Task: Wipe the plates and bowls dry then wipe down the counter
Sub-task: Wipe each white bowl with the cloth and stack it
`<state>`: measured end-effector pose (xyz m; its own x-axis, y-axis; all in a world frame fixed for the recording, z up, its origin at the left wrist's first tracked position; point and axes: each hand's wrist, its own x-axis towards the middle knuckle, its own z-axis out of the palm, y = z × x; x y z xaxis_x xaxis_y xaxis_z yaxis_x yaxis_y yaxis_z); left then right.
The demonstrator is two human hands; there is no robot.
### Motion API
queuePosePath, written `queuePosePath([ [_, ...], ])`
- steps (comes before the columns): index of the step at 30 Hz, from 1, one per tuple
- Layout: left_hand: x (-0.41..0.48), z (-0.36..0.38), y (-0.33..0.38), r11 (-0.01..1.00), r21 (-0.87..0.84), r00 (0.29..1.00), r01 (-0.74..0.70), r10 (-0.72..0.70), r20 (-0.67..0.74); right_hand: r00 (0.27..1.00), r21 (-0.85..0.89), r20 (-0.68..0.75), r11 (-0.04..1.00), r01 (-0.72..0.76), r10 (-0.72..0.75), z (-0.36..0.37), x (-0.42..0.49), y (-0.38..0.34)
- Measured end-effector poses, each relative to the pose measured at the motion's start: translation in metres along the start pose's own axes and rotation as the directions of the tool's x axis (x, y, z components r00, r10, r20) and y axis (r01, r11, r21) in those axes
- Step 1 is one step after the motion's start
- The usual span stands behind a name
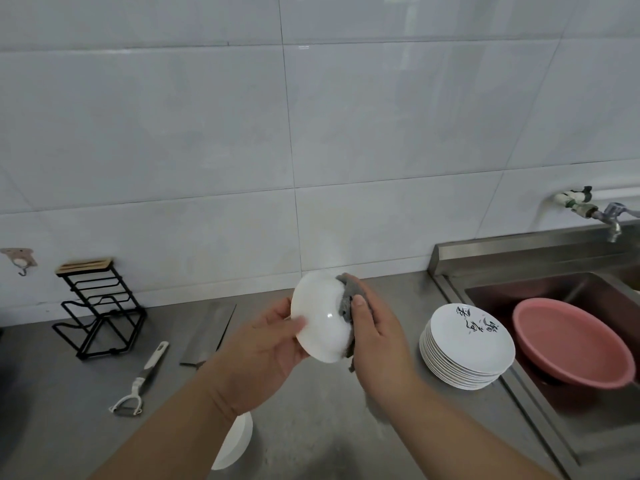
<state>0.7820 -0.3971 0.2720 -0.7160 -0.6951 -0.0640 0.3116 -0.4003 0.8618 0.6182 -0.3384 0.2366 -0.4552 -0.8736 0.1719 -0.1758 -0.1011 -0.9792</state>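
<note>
Fingers (pixel 281 308) of the left hand (pixel 263 344) clasp the bowl (pixel 320 323), tilted mid-frame over the counter (pixel 311 410) so the right hand (pixel 377 341), gripping the cloth (pixel 346 306), reaches its side. Plates (pixel 467 348) sit stacked at lower right by the sink (pixel 519 252), probably handy for wiping next.

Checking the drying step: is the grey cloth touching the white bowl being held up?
Touching. The head view shows the right hand pressing the grey cloth against the white bowl, with no gap.
</note>
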Motion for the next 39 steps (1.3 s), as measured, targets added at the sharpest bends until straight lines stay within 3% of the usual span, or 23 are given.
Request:
queuePosePath([
  [5, 0.002, 0.009, 0.006, 0.999, -0.037, 0.998, 0.001, -0.004, -0.068, 0.985, -0.072, 0.002, 0.982, 0.174, -0.174, -0.01, 0.011, -0.02],
  [8, 0.003, 0.016, -0.003, 0.991, -0.118, 0.991, -0.059, 0.045, -0.124, 0.996, -0.058, -0.054, 0.996, 0.072, -0.075, 0.001, 0.002, -0.014],
  [11, 0.002, 0.019, -0.009, 0.96, -0.253, 0.976, -0.117, 0.064, -0.209, 0.999, 0.004, 0.034, 1.0, 0.005, -0.006, 0.012, -0.018, 0.0],
  [14, 0.002, 0.024, -0.014, 0.928, -0.349, 0.964, -0.127, 0.033, -0.263, 0.996, -0.062, 0.08, 0.998, 0.03, -0.025, 0.008, -0.022, 0.015],
  [17, 0.005, 0.021, -0.011, 0.922, -0.365, 0.947, -0.128, 0.005, -0.321, 0.994, -0.092, 0.103, 0.995, 0.031, -0.022, -0.005, -0.015, 0.021],
  [21, 0.006, 0.006, -0.009, 0.926, -0.367, 0.933, -0.09, -0.051, -0.357, 0.993, -0.192, 0.031, 0.976, -0.104, 0.112, -0.034, -0.002, 0.019],
  [23, 0.006, 0.002, -0.015, 0.934, -0.352, 0.929, -0.057, -0.08, -0.362, 0.975, -0.272, 0.039, 0.941, -0.199, 0.218, -0.05, 0.001, 0.011],
  [27, 0.011, 0.0, -0.034, 0.958, -0.285, 0.927, 0.031, -0.134, -0.349, 0.891, -0.389, 0.306, 0.898, -0.204, 0.335, -0.077, -0.005, -0.009],
  [29, 0.016, -0.003, -0.048, 0.965, -0.242, 0.917, 0.105, -0.188, -0.351, 0.859, -0.386, 0.337, 0.889, -0.247, 0.385, -0.08, -0.009, -0.014],
  [34, 0.026, -0.01, -0.085, 0.965, -0.035, 0.873, 0.261, -0.251, -0.418, 0.883, -0.607, 0.172, 0.753, -0.254, 0.436, -0.083, -0.015, 0.019],
  [39, 0.035, 0.0, -0.122, 0.896, 0.184, 0.778, 0.404, -0.23, -0.585, 0.835, -0.451, 0.019, 0.75, -0.483, 0.55, -0.098, -0.03, 0.051],
])
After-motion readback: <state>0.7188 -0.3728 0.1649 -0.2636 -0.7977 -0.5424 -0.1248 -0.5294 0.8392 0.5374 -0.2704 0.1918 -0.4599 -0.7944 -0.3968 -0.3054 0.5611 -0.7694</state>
